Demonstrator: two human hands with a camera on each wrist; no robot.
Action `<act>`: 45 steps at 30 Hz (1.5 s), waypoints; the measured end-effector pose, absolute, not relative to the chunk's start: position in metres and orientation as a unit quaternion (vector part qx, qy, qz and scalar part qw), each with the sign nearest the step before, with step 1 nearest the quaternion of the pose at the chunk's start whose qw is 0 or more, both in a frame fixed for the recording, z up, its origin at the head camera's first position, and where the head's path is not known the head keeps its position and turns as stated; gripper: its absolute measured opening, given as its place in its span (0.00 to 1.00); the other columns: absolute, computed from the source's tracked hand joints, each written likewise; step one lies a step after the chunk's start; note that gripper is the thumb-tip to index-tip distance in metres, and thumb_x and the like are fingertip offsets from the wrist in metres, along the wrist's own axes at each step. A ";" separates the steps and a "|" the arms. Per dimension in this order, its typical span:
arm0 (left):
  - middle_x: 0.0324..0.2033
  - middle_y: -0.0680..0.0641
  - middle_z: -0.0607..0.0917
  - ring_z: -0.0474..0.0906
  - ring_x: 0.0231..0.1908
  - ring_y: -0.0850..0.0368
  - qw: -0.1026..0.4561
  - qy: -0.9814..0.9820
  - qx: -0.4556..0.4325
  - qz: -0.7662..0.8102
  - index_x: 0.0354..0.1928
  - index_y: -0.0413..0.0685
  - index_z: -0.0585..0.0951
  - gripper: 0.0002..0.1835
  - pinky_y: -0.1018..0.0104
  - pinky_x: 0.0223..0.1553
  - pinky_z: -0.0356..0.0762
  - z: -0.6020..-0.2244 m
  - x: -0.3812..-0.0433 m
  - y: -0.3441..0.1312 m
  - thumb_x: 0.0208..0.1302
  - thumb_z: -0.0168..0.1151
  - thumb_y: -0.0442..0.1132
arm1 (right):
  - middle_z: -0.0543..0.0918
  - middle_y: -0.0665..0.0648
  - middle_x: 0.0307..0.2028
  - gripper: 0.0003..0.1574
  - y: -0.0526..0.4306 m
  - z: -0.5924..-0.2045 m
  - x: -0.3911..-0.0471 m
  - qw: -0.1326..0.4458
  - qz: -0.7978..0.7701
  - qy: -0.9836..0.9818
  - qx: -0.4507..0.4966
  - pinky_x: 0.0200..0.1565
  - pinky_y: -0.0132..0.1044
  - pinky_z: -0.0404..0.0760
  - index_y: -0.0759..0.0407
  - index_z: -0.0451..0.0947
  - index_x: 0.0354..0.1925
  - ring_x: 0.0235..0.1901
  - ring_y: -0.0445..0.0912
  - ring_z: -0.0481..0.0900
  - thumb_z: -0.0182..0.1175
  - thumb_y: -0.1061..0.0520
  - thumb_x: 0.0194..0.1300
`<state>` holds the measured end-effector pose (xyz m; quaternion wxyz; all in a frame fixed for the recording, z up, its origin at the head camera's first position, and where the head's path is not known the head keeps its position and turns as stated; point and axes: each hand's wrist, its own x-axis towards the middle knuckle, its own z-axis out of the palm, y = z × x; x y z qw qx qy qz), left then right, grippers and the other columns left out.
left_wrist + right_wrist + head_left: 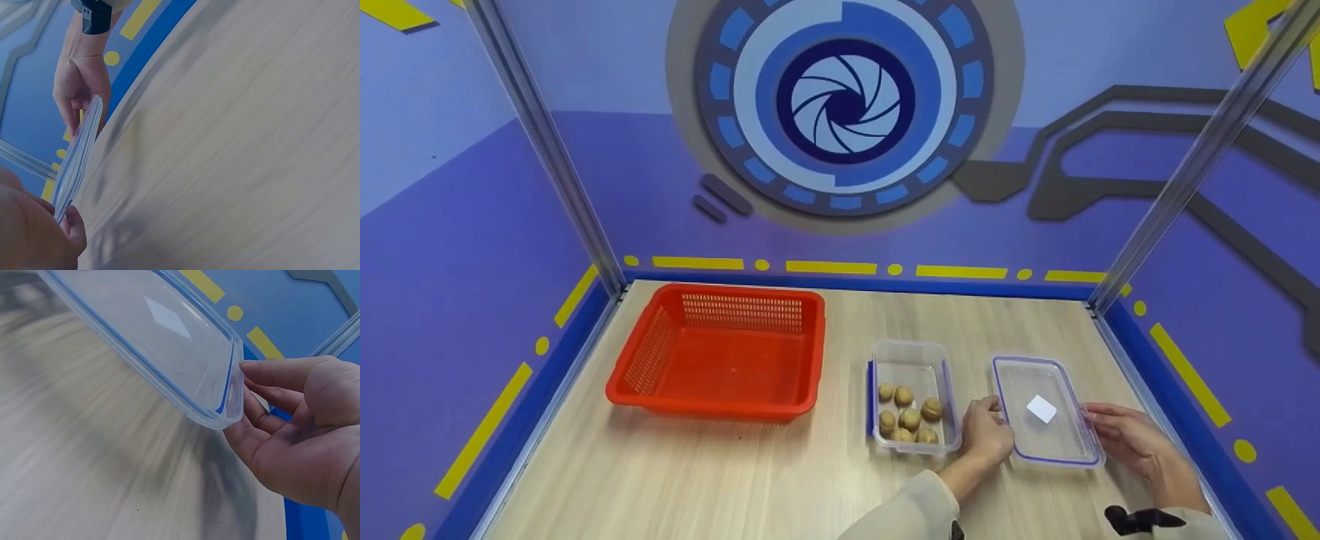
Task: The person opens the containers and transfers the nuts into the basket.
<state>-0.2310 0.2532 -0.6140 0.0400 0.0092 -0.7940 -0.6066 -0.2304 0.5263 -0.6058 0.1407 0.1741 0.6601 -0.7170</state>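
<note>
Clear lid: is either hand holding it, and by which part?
Both hold the clear lid: the left hand grips its left long edge, the right hand its right edge, lifted off the table.

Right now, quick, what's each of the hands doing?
Left hand: pinching the left edge of the clear lid.
Right hand: fingers on the lid's right edge, holding it off the table.
</note>
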 end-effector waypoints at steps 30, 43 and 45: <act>0.36 0.47 0.86 0.83 0.40 0.55 0.129 -0.820 0.016 -0.558 0.47 0.36 0.88 0.22 0.62 0.48 0.83 -0.651 -0.231 0.268 0.49 0.64 0.15 | 0.88 0.54 0.41 0.19 0.502 -0.620 -0.237 0.080 -0.590 0.773 0.218 0.43 0.34 0.87 0.78 0.79 0.58 0.40 0.42 0.85 0.64 0.67 0.73; 0.35 0.46 0.86 0.85 0.41 0.52 0.137 -0.822 0.004 -0.553 0.46 0.37 0.87 0.16 0.62 0.47 0.84 -0.655 -0.231 0.266 0.57 0.64 0.19 | 0.88 0.52 0.40 0.17 0.502 -0.620 -0.236 0.077 -0.575 0.782 0.228 0.42 0.33 0.87 0.75 0.82 0.56 0.39 0.41 0.84 0.64 0.66 0.72; 0.35 0.46 0.86 0.85 0.41 0.51 0.134 -0.820 0.005 -0.556 0.46 0.37 0.87 0.16 0.61 0.48 0.84 -0.655 -0.231 0.266 0.57 0.64 0.19 | 0.88 0.51 0.39 0.16 0.502 -0.620 -0.236 0.075 -0.572 0.784 0.230 0.42 0.33 0.87 0.74 0.82 0.55 0.39 0.41 0.83 0.64 0.66 0.72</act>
